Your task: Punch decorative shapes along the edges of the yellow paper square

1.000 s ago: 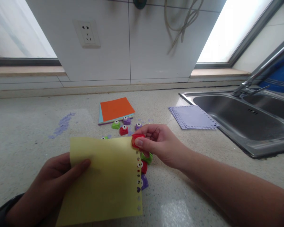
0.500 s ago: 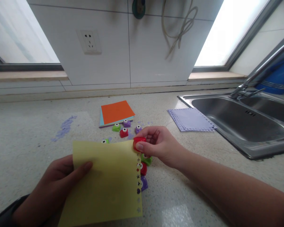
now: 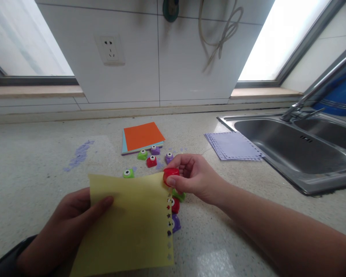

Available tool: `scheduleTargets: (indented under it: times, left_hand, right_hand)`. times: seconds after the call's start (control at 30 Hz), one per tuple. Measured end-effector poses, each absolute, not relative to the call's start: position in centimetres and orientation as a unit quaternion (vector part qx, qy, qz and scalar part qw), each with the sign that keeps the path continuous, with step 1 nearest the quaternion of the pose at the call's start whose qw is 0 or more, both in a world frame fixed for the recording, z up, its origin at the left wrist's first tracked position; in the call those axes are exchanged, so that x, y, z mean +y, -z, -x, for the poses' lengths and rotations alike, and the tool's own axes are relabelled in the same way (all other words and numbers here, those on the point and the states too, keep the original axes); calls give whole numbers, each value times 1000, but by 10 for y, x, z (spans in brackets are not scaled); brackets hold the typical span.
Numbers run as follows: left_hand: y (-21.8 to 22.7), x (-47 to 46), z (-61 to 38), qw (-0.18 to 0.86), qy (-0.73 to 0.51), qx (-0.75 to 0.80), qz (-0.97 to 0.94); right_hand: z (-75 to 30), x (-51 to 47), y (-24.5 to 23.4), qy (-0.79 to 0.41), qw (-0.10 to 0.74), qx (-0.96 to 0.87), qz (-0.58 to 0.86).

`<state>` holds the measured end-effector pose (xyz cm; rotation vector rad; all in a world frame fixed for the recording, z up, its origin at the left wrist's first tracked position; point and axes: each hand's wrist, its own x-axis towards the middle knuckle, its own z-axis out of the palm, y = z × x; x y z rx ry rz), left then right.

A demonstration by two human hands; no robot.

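My left hand [image 3: 66,227] grips a yellow paper sheet [image 3: 129,223] by its left edge, thumb on top, and holds it above the countertop. A row of small punched shapes runs down the sheet's right edge. My right hand [image 3: 194,177] pinches a red paper punch [image 3: 170,174] at the sheet's top right corner. Just below that hand, partly hidden by the sheet, lie a green punch [image 3: 179,195], a red punch [image 3: 175,205] and a purple punch [image 3: 175,222].
Several small punches [image 3: 151,161] lie beyond the sheet, near a stack of coloured paper with orange on top [image 3: 142,135]. Purple punched sheets [image 3: 233,145] lie beside the steel sink [image 3: 294,148]. Purple paper scraps [image 3: 79,154] lie at the left. A wall socket [image 3: 109,49] and a cord [image 3: 222,32] are behind.
The red punch in my right hand has shifted slightly along the sheet's top right corner. A green punch beyond the sheet's top edge shows more fully.
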<state>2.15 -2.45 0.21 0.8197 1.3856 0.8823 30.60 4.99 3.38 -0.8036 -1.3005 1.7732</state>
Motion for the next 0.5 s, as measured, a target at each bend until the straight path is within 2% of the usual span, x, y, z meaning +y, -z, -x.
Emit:
scheduleTargets:
  times: [0.23, 0.5]
  left_hand:
    - [-19, -29, -37, 589, -400, 617, -334]
    - [-19, -27, -36, 603, -388, 608, -341]
  right_hand:
    - [-306, 48, -34, -685, 390, -528, 316]
    - [-307, 49, -34, -700, 371, -530, 302]
